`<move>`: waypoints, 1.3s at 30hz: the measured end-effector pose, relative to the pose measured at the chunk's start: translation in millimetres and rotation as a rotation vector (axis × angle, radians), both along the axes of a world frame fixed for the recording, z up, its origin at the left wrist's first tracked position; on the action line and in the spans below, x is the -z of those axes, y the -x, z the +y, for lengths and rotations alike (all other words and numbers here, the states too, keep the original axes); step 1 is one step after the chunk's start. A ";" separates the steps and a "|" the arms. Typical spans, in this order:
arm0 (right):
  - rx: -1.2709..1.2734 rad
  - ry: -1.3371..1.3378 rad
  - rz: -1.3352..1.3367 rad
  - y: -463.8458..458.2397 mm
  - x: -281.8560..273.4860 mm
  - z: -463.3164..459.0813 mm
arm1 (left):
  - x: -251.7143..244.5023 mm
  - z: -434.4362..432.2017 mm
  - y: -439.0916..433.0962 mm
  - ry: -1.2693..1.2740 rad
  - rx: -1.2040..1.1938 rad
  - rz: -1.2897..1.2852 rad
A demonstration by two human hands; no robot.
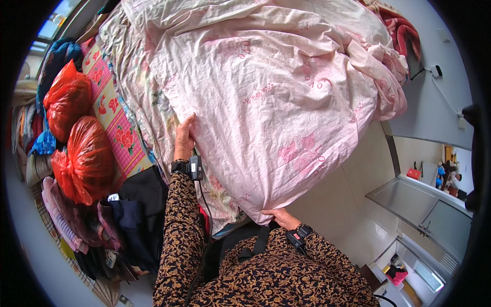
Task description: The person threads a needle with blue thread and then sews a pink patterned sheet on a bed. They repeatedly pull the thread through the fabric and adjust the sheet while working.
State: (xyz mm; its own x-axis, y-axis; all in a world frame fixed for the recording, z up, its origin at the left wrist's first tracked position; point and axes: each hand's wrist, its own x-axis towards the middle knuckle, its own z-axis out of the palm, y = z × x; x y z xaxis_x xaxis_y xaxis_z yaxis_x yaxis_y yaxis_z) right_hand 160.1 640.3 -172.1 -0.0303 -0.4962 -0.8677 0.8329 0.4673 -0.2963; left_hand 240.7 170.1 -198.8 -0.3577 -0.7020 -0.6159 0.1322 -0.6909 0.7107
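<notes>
A pale pink cotton quilt cover (245,126) with rose prints and lettering spreads over the bed, wrinkled at the far side and bunched at the right. My left hand (185,139) grips its left edge, thumb on top and the other fingers hidden beneath. Close to my body, my right hand (282,217) pinches the cover's near corner. Between my two hands the edge runs fairly straight. Under the cover lies a floral sheet (153,103), visible along the left side and below my left forearm.
Two red plastic bags (90,157) stand on a pink patterned mat (122,132) at the left. Folded clothes (142,215) are piled nearer me. A red blanket (399,28) lies at the far right. Pale floor tiles (341,192) and a glass-panelled door (425,215) are on the right.
</notes>
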 end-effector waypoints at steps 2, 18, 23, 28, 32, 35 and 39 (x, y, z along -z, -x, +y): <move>-0.008 -0.027 -0.005 0.0 -2.4 0.7 | -3.5 -3.5 5.2 -0.033 -0.031 0.061; -0.062 -0.183 -0.099 10.3 -11.3 -11.9 | 9.2 6.2 -56.7 -0.239 -0.071 0.564; -0.053 -0.174 -0.120 8.8 -1.8 -8.6 | 9.0 1.5 -32.9 -0.309 -0.017 0.853; -0.060 -0.175 -0.113 10.0 -5.3 -11.8 | -3.8 -3.4 -4.6 -0.160 -0.222 0.495; -0.047 -0.188 -0.121 11.5 -7.2 -14.3 | 1.0 -14.6 4.9 -0.203 -0.311 0.383; -0.057 -0.217 -0.141 11.7 -6.5 -14.7 | 3.5 -20.3 7.4 -0.174 -0.283 0.464; -0.060 -0.248 -0.147 10.8 -6.8 -15.0 | -0.6 -37.1 10.0 -0.043 -0.258 0.326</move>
State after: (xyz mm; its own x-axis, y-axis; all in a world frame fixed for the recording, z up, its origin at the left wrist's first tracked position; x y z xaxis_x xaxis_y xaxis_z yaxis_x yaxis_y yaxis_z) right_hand 149.3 625.3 -165.3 0.1278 -0.2654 -0.9556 0.8271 0.5602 -0.0450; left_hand 230.7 133.0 -198.2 -0.3544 -0.7703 -0.5301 0.5184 -0.6336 0.5743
